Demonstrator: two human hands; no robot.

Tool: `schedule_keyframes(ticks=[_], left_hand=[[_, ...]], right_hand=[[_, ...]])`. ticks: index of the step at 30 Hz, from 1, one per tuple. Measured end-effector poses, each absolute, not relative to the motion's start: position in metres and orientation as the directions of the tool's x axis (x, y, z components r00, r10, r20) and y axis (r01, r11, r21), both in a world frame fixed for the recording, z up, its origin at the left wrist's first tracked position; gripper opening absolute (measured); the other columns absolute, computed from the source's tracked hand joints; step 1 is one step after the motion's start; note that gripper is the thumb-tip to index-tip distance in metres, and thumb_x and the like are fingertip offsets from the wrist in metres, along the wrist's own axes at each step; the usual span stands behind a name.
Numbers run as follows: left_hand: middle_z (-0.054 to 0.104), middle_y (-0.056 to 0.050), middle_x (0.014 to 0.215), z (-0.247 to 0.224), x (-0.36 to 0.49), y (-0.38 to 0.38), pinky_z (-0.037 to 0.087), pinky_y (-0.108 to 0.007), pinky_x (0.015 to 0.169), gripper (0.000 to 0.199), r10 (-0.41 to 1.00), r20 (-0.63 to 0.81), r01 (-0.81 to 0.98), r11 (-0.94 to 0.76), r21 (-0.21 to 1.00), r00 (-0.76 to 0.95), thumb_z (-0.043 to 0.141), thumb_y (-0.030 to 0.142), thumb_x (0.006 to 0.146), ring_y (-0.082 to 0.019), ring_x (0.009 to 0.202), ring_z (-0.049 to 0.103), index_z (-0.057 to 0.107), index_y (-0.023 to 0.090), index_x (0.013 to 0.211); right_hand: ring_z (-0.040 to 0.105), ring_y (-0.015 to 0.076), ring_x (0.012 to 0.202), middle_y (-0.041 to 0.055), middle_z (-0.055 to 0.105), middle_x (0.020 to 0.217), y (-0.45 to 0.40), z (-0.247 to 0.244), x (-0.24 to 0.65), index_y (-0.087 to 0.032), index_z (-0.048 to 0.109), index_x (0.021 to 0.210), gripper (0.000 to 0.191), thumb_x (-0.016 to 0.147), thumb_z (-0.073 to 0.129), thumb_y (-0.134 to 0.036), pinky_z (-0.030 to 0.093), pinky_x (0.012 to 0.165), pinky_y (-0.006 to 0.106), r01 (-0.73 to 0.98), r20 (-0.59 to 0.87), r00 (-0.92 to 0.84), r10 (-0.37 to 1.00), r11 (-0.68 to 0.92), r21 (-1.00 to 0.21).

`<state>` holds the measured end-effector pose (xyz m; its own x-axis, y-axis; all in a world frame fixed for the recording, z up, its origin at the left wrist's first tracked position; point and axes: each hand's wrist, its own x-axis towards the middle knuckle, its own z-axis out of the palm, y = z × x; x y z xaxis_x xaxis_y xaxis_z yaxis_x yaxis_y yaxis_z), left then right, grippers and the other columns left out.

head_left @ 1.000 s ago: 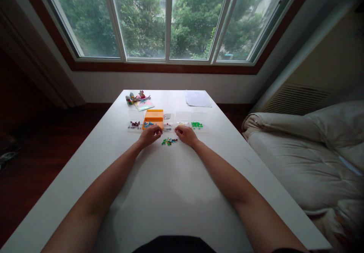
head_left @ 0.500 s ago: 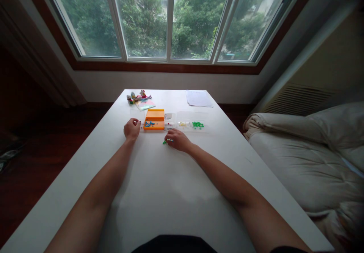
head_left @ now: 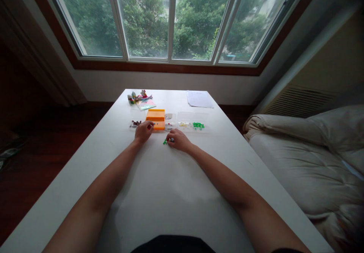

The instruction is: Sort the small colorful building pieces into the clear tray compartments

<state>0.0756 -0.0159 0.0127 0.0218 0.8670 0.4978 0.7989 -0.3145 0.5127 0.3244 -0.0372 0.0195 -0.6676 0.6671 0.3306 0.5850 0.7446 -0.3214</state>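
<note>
My left hand (head_left: 143,131) reaches over the front left of an orange case (head_left: 156,115), covering most of the blue pieces in it. Its thumb and fingers are pinched together; whatever is between them is too small to name. On the white table just in front of the case, my right hand (head_left: 178,139) is curled closed around a small bead-like piece (head_left: 172,139), dark and pale in colour. A few small green pieces (head_left: 165,142) lie at its fingertips. Dark red-brown pieces (head_left: 136,123) sit in a clear tray left of my left hand.
Right of the case stands a clear compartment tray holding yellowish pieces (head_left: 182,124) and green pieces (head_left: 198,125). Small figurines (head_left: 136,97) and a pastel card (head_left: 146,104) lie at the table's far left. Paper sheets (head_left: 199,99) lie far right. A beige sofa (head_left: 301,162) flanks the table.
My left hand has moved right, from the clear tray to the orange case, uncovering the dark red-brown pieces and covering most blue ones. My right hand stays nearly in place.
</note>
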Motion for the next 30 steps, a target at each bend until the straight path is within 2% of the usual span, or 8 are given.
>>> schedule_keyframes(ticks=[7,20,30], left_hand=[[0.066,-0.002,0.078,0.012,0.077,-0.017,0.040,-0.026,0.065,0.017,0.870,0.492,0.797,-0.326,0.508,0.042,0.055,0.026,0.087,-0.016,0.070,0.058,0.070,0.021,0.093],[0.065,-0.002,0.076,0.013,0.078,-0.019,0.042,-0.027,0.067,0.016,0.863,0.499,0.805,-0.352,0.478,0.081,0.055,0.023,0.086,-0.016,0.069,0.058,0.069,0.020,0.094],[0.065,-0.002,0.075,0.012,0.077,-0.018,0.041,-0.027,0.065,0.016,0.868,0.490,0.806,-0.349,0.479,0.085,0.055,0.024,0.086,-0.016,0.068,0.058,0.069,0.021,0.094]], right_hand=[[0.054,0.0179,0.087,0.0025,0.065,0.088,-0.028,0.013,0.322,-0.020,0.069,0.084,0.007,0.079,0.073,-0.015,0.039,0.082,0.030,0.595,0.378,-0.603,0.702,0.712,-0.373],[0.053,0.0208,0.092,0.0059,0.064,0.092,-0.032,0.012,0.316,-0.024,0.075,0.096,0.015,0.084,0.072,-0.016,0.040,0.082,0.032,0.602,0.358,-0.656,0.664,0.747,-0.282],[0.054,0.0197,0.093,0.0047,0.062,0.092,-0.033,0.018,0.326,-0.022,0.073,0.092,0.015,0.079,0.072,-0.014,0.040,0.083,0.029,0.576,0.313,-0.680,0.663,0.747,-0.332]])
